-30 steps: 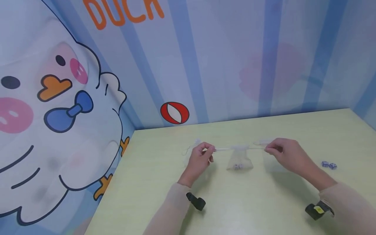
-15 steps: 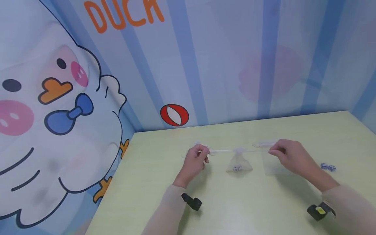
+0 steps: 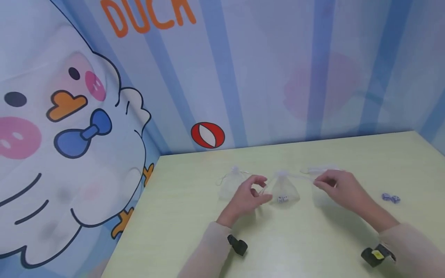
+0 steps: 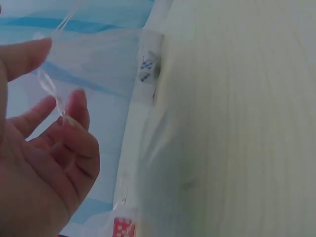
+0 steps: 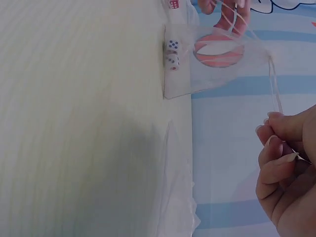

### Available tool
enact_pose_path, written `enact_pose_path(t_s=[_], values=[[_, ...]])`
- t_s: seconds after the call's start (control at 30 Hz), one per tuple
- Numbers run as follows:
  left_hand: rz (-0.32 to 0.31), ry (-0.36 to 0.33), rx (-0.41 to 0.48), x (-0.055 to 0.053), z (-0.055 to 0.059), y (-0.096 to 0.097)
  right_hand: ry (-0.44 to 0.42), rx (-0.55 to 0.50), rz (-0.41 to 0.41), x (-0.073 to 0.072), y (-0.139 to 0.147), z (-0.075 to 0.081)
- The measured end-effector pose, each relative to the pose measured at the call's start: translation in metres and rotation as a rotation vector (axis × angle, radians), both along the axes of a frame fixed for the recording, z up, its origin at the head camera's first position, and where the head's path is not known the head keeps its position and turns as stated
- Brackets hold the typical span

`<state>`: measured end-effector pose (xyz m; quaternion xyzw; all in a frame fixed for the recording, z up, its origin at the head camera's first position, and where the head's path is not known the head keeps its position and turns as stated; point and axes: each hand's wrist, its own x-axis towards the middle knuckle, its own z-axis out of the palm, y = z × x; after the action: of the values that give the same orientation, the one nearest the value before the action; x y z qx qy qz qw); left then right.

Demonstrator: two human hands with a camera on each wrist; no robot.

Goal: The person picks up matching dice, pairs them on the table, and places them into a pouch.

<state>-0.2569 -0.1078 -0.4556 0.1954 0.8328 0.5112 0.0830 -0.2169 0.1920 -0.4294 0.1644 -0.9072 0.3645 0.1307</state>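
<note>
A sheer white drawstring pouch [image 3: 289, 189] stands on the table with its neck gathered. Blue-dotted dice [image 5: 173, 53] show through its lower part in the right wrist view. My right hand [image 3: 338, 188] pinches the drawstring [image 5: 274, 89] on the pouch's right side between thumb and fingertip. At the pouch's left, my left hand [image 3: 247, 197] has its thumb and index finger parted. A slack loop of the left string [image 4: 48, 83] passes by its thumb and lies against its fingertips in the left wrist view.
Behind my left hand stands another sheer pouch [image 3: 227, 187], with a red die [image 4: 123, 227] in it. A flat sheer pouch [image 3: 320, 199] lies under my right hand. Two blue-patterned dice [image 3: 391, 198] lie farther right. A printed wall [image 3: 264, 77] closes off the table's back.
Both strings were taut, with my left hand pinching its string; that hand has moved right toward the pouch, its thumb and finger have parted and its string hangs slack. The right hand stays nearly still.
</note>
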Motion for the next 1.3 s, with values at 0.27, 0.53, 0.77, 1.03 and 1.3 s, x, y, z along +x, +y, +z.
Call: enact_pose_path(t_s=[0.27,0.53,0.77,1.03,1.3], values=[[0.021,0.098,-0.065,-0.001,-0.011,0.030,-0.032,-0.032,0.040,0.004,-0.004,-0.005],[0.104,0.114,-0.073,-0.017,-0.007,0.027,-0.093,-0.034,0.031,0.008,0.006,-0.008],[0.249,0.087,-0.260,-0.030,-0.004,0.026,-0.104,-0.001,-0.006,0.011,0.018,-0.011],[0.312,0.100,-0.501,-0.040,-0.005,0.028,-0.206,-0.016,-0.007,0.016,0.026,-0.014],[0.316,0.089,-0.526,-0.040,-0.006,0.034,-0.235,-0.029,0.007,0.018,0.033,-0.019]])
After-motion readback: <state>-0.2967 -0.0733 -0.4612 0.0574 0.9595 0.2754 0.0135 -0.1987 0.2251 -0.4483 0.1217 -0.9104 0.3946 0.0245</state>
